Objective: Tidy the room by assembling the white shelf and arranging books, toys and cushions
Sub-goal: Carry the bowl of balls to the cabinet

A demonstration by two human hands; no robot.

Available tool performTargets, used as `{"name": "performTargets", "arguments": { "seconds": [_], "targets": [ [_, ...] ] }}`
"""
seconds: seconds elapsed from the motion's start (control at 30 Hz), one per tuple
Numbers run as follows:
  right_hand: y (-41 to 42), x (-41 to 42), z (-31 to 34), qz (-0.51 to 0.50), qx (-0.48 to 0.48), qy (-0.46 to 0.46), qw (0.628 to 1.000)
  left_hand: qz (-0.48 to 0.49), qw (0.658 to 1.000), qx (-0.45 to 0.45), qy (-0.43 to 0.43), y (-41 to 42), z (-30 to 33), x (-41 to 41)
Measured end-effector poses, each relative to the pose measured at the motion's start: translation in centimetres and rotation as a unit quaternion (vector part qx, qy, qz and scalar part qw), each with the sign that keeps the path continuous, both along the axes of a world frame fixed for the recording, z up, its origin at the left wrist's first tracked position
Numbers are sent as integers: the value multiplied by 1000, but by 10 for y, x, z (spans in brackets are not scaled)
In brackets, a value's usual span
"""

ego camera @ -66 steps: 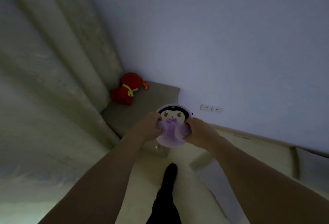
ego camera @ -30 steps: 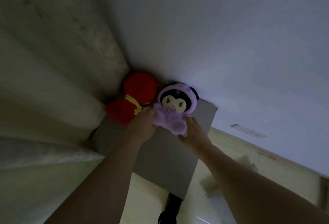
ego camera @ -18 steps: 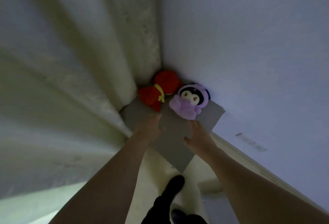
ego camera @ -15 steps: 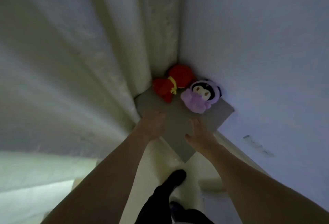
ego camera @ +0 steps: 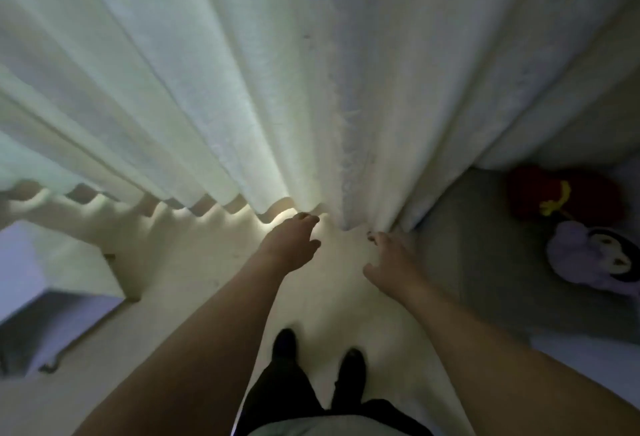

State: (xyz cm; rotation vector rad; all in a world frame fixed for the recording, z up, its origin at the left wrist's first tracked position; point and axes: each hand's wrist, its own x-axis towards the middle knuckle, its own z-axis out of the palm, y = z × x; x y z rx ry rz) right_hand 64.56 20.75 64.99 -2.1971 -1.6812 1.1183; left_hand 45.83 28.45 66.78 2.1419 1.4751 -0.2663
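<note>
A purple plush doll (ego camera: 594, 257) with a dark-hooded face lies on a grey shelf top (ego camera: 485, 262) at the right edge. Beside it, further back, sits a red plush toy (ego camera: 568, 198) with a yellow tie. My left hand (ego camera: 291, 245) hangs over the pale floor with loosely curled fingers and holds nothing. My right hand (ego camera: 391, 259) is also empty, fingers relaxed, just left of the grey top's edge. Both hands are well apart from the toys.
A long cream curtain (ego camera: 242, 71) fills the upper view and reaches the floor just beyond my hands. A pale box-like object (ego camera: 31, 283) stands at the lower left. My dark shoes (ego camera: 318, 354) are on the light floor (ego camera: 194, 297) below.
Both hands let go of the purple doll, leaving it on the grey top beside the red toy. My view has since swung left, toward the curtain, and my hands drew back.
</note>
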Motion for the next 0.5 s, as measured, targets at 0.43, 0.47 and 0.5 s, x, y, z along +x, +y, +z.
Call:
{"name": "performTargets", "arguments": {
  "seconds": [0.43, 0.47, 0.5],
  "targets": [
    [-30, -332, 19, 336, 28, 17, 941, 369, 929, 4, -6, -175, 5, -341],
    [-41, -364, 20, 359, 29, 16, 933, 395, 919, 6, -11, -194, 6, -370],
    [-51, -391, 21, 377, 27, 16, 926, 412, 911, 7, -14, -211, 8, -393]
  ]
}}
